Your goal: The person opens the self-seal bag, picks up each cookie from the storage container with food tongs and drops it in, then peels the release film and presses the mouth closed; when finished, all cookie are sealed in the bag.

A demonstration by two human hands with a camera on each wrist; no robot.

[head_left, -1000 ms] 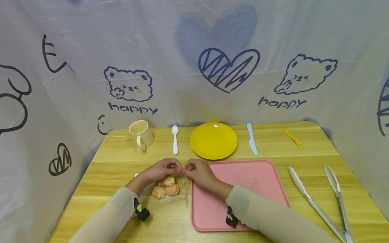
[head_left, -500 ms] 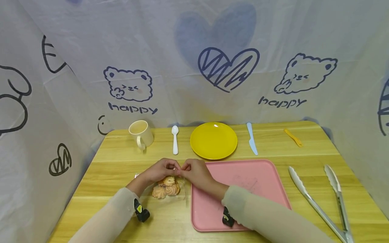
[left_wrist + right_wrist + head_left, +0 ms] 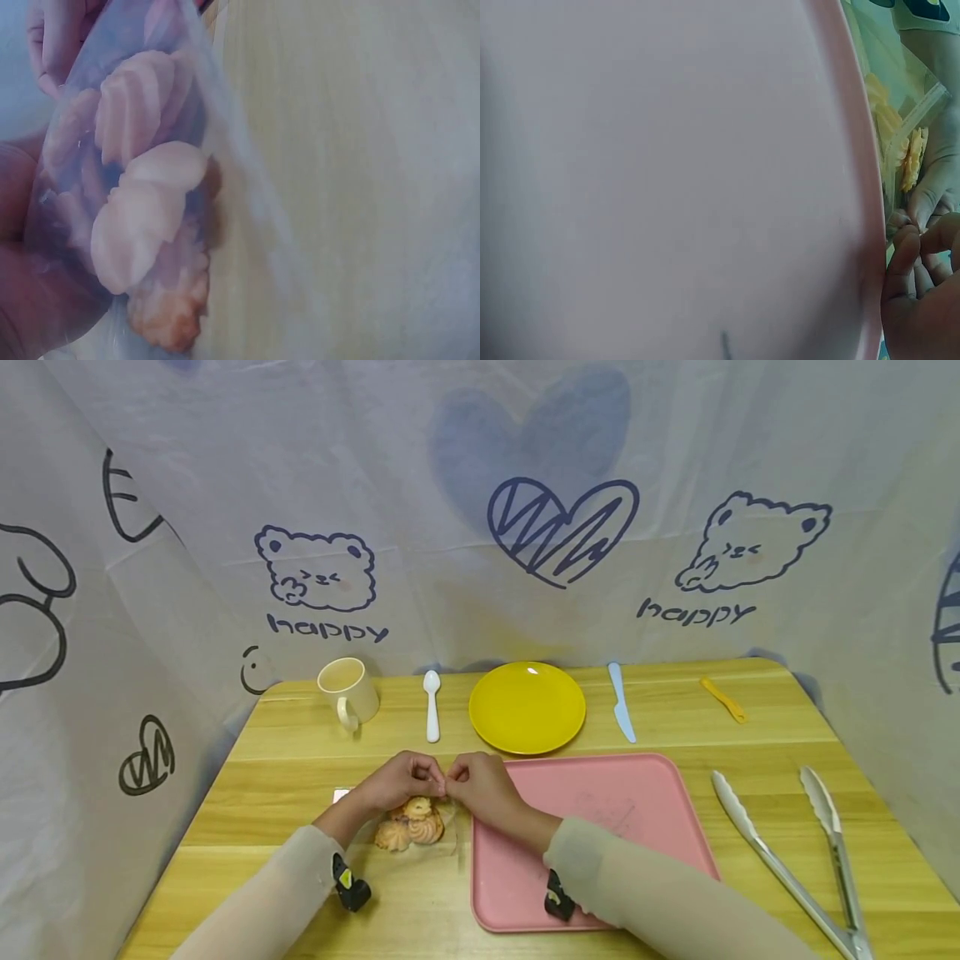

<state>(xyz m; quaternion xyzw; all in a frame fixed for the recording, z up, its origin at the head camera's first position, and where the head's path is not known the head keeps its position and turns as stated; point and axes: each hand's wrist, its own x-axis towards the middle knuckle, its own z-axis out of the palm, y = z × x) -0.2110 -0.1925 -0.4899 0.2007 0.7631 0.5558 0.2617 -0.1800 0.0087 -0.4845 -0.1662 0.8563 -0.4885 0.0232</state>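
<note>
A clear plastic bag (image 3: 448,845) holds several swirl-shaped cookies (image 3: 411,828) just above the wooden table, left of the pink tray. My left hand (image 3: 405,779) pinches the bag's upper edge between thumb and fingers. Fingertip to fingertip with it, my right hand (image 3: 489,789) pinches the same edge near the tray's corner. In the left wrist view, the film of the bag (image 3: 247,161) stretches over the cookies (image 3: 142,217), beside the left palm (image 3: 45,292). The right wrist view has the right fingers (image 3: 904,259) meeting the left ones; the exact pinch spot is mostly hidden.
The pink tray (image 3: 592,843) lies under the right forearm. Behind the hands are a cream mug (image 3: 358,692), a white spoon (image 3: 432,706), a yellow plate (image 3: 527,707), a blue knife (image 3: 621,703) and a small yellow utensil (image 3: 723,700). Metal tongs (image 3: 795,877) lie spread at right.
My right hand has shifted slightly left, its fingertips coming closer to the left hand's. The left hand, the bag and the cookies stay nearly in place.
</note>
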